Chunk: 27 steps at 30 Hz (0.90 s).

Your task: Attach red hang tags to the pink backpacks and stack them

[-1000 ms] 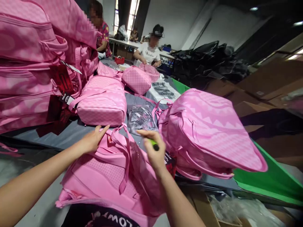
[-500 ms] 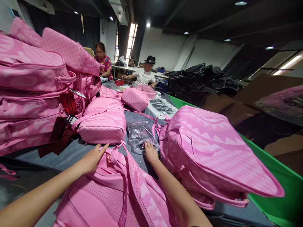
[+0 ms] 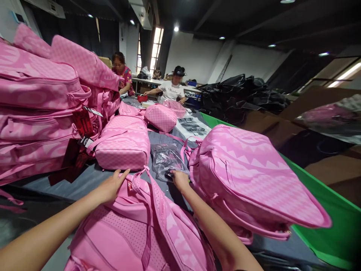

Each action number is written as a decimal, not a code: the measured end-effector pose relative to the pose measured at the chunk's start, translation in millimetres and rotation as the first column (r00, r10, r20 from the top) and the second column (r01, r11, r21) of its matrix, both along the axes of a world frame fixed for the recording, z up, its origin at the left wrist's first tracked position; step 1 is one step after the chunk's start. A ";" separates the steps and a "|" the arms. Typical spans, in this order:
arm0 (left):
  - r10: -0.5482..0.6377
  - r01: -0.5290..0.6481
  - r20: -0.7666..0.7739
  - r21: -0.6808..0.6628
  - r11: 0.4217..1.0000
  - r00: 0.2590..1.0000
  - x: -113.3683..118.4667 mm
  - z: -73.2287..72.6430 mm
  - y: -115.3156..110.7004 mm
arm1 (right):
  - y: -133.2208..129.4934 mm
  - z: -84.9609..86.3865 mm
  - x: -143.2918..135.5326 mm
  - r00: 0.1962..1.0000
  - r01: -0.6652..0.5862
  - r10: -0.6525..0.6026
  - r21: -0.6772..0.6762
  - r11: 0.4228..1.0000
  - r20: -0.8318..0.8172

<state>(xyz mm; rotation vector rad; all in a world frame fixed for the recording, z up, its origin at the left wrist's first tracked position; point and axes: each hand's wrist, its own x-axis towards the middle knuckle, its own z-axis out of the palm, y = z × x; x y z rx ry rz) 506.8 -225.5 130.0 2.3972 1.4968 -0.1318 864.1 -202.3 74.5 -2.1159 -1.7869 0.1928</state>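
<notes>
A pink backpack point(image 3: 118, 233) stands closest to me, with its dotted back panel and straps towards me. My left hand point(image 3: 111, 186) rests on its top edge, thumb and forefinger spread apart. Beyond the bag, my right hand point(image 3: 181, 181) is closed on a small black item point(image 3: 169, 174), mostly hidden by the fingers. That hand is at the near edge of a clear plastic bag point(image 3: 166, 158) with dark contents. A yellow-green spot shows beside the palm. To the right, a large pink backpack point(image 3: 248, 173) with a tooth pattern lies on the table.
Stacked pink backpacks point(image 3: 36, 124) fill the left side. Two more, a checkered backpack point(image 3: 122, 145) and a smaller one point(image 3: 160, 117), lie ahead on the dark table point(image 3: 67, 188). Two people work at the far end. Green sheeting point(image 3: 332, 229) and cardboard boxes point(image 3: 327, 173) line the right.
My right hand has turned slightly and lifted a little, and the black item shows more clearly. The near backpack has shifted slightly. My left hand has stayed on it.
</notes>
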 end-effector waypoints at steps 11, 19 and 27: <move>0.004 -0.018 0.169 0.079 0.997 0.986 -2.7 -2.9 -4.9 | -89.4 93.4 -113.3 0.741 -0.211 0.331 0.264 0.941 -0.585; 0.097 -0.334 0.743 0.177 0.926 0.662 -52.5 -42.7 -66.0 | -106.6 85.9 -177.8 0.835 -0.541 0.546 0.087 0.837 -0.060; 0.501 0.071 0.831 -0.530 0.845 0.241 -37.5 8.5 -110.6 | -137.1 107.3 -189.9 0.557 -0.753 0.816 0.507 0.420 0.151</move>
